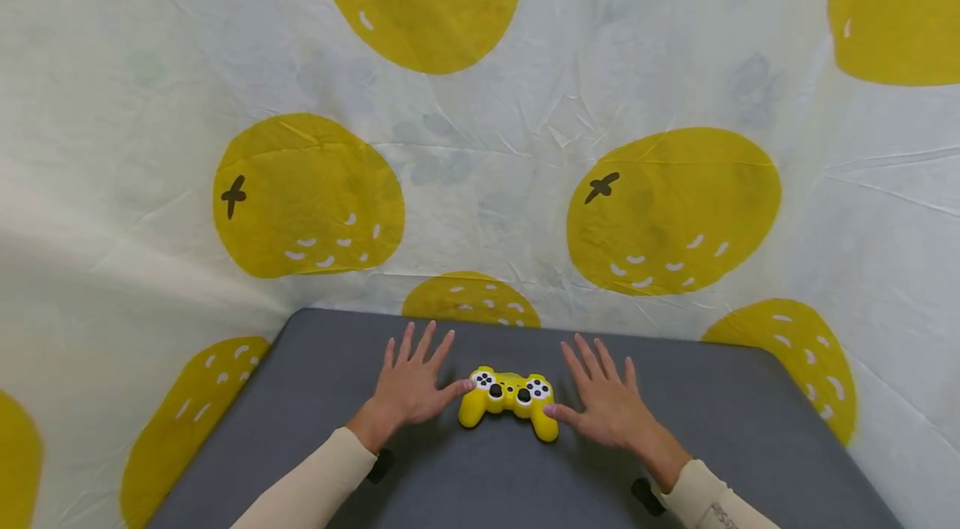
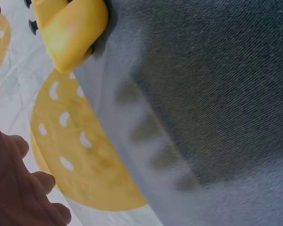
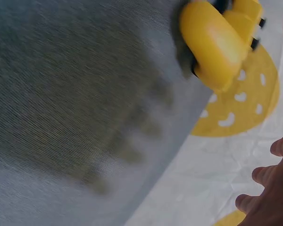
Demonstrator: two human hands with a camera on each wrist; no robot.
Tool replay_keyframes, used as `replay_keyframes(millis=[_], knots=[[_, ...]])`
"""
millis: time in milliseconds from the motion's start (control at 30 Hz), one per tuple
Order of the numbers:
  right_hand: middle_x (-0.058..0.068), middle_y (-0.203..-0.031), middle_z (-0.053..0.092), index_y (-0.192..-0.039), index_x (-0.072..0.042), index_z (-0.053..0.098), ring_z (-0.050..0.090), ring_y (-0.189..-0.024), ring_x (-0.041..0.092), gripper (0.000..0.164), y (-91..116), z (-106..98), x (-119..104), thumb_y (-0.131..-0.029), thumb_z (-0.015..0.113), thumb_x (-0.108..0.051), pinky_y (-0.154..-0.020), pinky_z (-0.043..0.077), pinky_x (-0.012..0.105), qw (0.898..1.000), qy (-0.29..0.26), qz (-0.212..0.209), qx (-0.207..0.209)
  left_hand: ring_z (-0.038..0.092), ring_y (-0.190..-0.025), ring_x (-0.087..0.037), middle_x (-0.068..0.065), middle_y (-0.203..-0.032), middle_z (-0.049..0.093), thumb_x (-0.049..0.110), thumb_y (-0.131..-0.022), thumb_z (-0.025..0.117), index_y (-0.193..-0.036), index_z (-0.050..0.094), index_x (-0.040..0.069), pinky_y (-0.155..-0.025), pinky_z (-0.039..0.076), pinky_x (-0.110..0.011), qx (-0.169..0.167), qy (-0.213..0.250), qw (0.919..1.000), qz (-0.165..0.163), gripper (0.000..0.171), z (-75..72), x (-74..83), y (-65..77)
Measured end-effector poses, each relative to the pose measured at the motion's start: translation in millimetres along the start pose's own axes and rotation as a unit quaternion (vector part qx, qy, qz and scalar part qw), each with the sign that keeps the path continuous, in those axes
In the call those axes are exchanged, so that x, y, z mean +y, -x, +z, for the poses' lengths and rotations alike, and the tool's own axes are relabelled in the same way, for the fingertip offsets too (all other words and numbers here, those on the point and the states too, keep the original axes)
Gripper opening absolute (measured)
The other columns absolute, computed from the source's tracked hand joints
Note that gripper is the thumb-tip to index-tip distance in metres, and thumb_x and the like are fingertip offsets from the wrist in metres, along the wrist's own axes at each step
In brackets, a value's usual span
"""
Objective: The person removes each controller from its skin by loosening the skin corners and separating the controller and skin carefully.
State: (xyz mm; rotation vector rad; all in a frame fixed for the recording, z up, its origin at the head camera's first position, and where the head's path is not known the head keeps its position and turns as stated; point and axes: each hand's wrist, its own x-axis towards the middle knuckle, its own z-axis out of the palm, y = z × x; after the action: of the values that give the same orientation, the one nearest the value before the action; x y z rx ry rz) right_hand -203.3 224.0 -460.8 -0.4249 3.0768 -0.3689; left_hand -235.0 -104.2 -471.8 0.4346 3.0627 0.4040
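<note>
A yellow game controller with black thumbsticks and white button areas lies face up on the grey table. To its left is my left hand, palm down with the fingers spread and straight; its thumb tip overlaps the controller's left edge in the head view. My right hand is spread likewise on the other side, thumb tip over the right grip. Whether either thumb touches the controller I cannot tell. Both wrist views show one yellow end of the controller, with finger shadows on the table. Neither hand holds anything.
The grey table has rounded far corners. Behind it and at both sides hangs a white cloth printed with large yellow fruit shapes. Dark wrist devices sit under both cuffs of the light sleeves.
</note>
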Motion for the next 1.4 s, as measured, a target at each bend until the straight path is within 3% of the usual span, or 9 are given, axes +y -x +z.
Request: replay_keyframes(millis=[233, 467, 633, 867, 1100, 1400], knots=[[0.015, -0.176, 0.015, -0.167, -0.015, 0.023, 0.011, -0.161, 0.047, 0.103, 1.6, 11.0, -4.2, -0.091, 0.060, -0.074, -0.117, 0.003, 0.084, 1.000, -0.002, -0.003, -0.011, 0.005, -0.163, -0.043, -0.008, -0.177, 0.013, 0.083, -0.093, 0.043, -0.167, 0.023, 0.029, -0.129, 0.004, -0.069, 0.013, 0.005, 0.9999, -0.001, 0.094, 6.6, -4.1, 3.4], [0.015, -0.176, 0.016, -0.167, -0.014, 0.024, 0.012, -0.161, 0.047, 0.101, 3.4, 12.3, -3.1, -0.092, 0.061, -0.072, -0.118, 0.004, 0.084, 1.000, 0.002, 0.003, -0.010, 0.006, -0.163, -0.043, -0.007, -0.177, 0.013, 0.084, -0.093, 0.041, -0.167, 0.023, 0.028, -0.129, 0.006, -0.068, 0.000, 0.002, 1.0000, 0.003, 0.094, 11.5, -0.4, 3.2], [0.015, -0.176, 0.015, -0.167, -0.014, 0.023, 0.012, -0.161, 0.048, 0.102, 1.0, 12.9, -2.8, -0.092, 0.060, -0.073, -0.118, 0.004, 0.084, 1.000, -0.003, 0.003, -0.008, 0.009, -0.163, -0.045, -0.010, -0.176, 0.017, 0.081, -0.094, 0.045, -0.167, 0.027, 0.024, -0.128, 0.007, -0.069, 0.009, 0.012, 0.9999, 0.008, 0.094, 13.0, 1.4, 2.2], [0.015, -0.176, 0.014, -0.167, -0.015, 0.022, 0.011, -0.161, 0.048, 0.102, 1.1, 18.3, -1.3, -0.092, 0.059, -0.073, -0.117, 0.003, 0.084, 1.000, -0.013, 0.008, -0.026, 0.006, -0.164, -0.042, -0.008, -0.177, 0.014, 0.086, -0.093, 0.039, -0.167, 0.023, 0.028, -0.129, 0.007, -0.068, -0.019, 0.007, 0.9998, -0.005, 0.096, 21.0, 0.0, 1.1], [0.015, -0.176, 0.015, -0.167, -0.015, 0.024, 0.012, -0.161, 0.048, 0.102, 1.1, 22.3, -0.2, -0.092, 0.059, -0.073, -0.117, 0.004, 0.084, 0.999, -0.015, 0.018, -0.036, 0.005, -0.164, -0.042, -0.009, -0.177, 0.014, 0.087, -0.092, 0.038, -0.167, 0.024, 0.026, -0.129, 0.005, -0.068, -0.024, 0.018, 0.9995, 0.005, 0.098, 31.5, -1.0, -1.5], [0.015, -0.176, 0.015, -0.167, -0.014, 0.024, 0.013, -0.160, 0.049, 0.101, 0.2, 25.5, 1.5, -0.093, 0.059, -0.073, -0.117, 0.005, 0.084, 0.999, -0.019, 0.023, -0.044, 0.006, -0.164, -0.042, -0.008, -0.177, 0.013, 0.088, -0.090, 0.038, -0.167, 0.024, 0.027, -0.129, 0.007, -0.067, -0.032, 0.017, 0.9993, 0.001, 0.100, 34.2, 3.5, -1.4]])
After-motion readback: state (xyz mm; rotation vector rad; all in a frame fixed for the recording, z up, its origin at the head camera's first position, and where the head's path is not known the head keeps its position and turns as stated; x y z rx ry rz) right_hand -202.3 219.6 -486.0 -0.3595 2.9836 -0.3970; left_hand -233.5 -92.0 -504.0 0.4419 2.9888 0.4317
